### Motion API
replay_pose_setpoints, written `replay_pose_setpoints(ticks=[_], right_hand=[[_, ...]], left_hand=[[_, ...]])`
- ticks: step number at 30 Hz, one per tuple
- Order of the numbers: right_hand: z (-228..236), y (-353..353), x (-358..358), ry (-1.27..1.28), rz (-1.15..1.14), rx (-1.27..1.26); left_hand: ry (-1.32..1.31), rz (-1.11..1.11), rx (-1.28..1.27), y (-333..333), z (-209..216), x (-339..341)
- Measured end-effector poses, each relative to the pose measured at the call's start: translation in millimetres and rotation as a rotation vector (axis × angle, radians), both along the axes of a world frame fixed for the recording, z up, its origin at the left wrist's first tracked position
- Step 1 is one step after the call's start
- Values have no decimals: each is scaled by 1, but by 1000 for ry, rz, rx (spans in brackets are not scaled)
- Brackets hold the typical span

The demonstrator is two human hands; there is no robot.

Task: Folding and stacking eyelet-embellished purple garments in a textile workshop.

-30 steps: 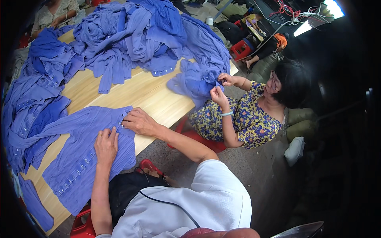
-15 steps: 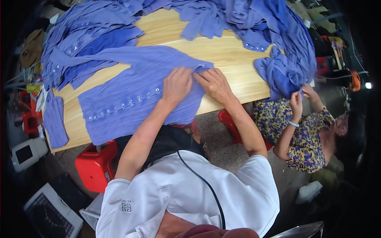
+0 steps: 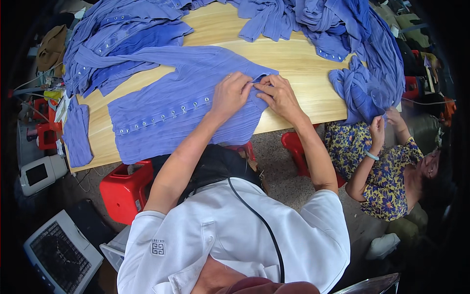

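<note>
Clock: read from the middle of my view, twelve at the top.
Blue garment: the blue garment (image 3: 191, 88) lies spread on the table at eleven, near edge over the rim, one sleeve trailing toward ten.
Fastenings: a row of metal-looking rings (image 3: 173, 114) slants across it, rising toward one o'clock.
Left hand: at twelve, my left hand (image 3: 232, 95), fingers bent and nearly closed, thumb and fingertips pinching the garment's narrow top edge.
Right hand: at one, my right hand (image 3: 278, 95), thumb and forefinger brought together on that same edge, other fingers curled; fingertips just beside the left's.
Table: pale wood table (image 3: 293, 63), bare grain showing at one.
Piles: a blue pile (image 3: 129, 29) at ten to eleven; a second pile (image 3: 338, 24) at one.
Loose piece: folded blue cloth (image 3: 78, 134) at nine, on the table's end.
Co-worker: at three, a co-worker (image 3: 387, 166) in a flowered yellow-and-blue dress, both hands on bunched cloth (image 3: 357, 90) at the table's edge.
Seats: a red stool (image 3: 122, 191) at eight, a second red stool (image 3: 293, 147) at three.
Self: white shirt (image 3: 235, 220) at six, dark cord (image 3: 267, 224) down its front.
</note>
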State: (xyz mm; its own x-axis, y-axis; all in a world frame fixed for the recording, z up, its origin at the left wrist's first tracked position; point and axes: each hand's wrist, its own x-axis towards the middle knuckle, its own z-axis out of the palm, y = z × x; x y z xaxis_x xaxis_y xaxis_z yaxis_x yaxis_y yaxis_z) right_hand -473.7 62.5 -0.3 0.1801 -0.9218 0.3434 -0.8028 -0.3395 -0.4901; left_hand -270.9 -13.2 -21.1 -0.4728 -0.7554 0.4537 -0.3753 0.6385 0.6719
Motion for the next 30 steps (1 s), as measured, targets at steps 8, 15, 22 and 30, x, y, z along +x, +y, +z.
replay_pose_setpoints(ticks=[8, 15, 22, 30], right_hand=[[-2, -11, -4, 329, 96, -197], [-4, -14, 3, 177, 22, -270], [0, -18, 3, 194, 29, -250], [2, -16, 0, 160, 28, -247]], left_hand=[[-5, -29, 26, -2, 1, -3], [8, -52, 30, -4, 2, 0], [7, -54, -19, -2, 1, 1], [-1, -51, -41, -2, 0, -1]])
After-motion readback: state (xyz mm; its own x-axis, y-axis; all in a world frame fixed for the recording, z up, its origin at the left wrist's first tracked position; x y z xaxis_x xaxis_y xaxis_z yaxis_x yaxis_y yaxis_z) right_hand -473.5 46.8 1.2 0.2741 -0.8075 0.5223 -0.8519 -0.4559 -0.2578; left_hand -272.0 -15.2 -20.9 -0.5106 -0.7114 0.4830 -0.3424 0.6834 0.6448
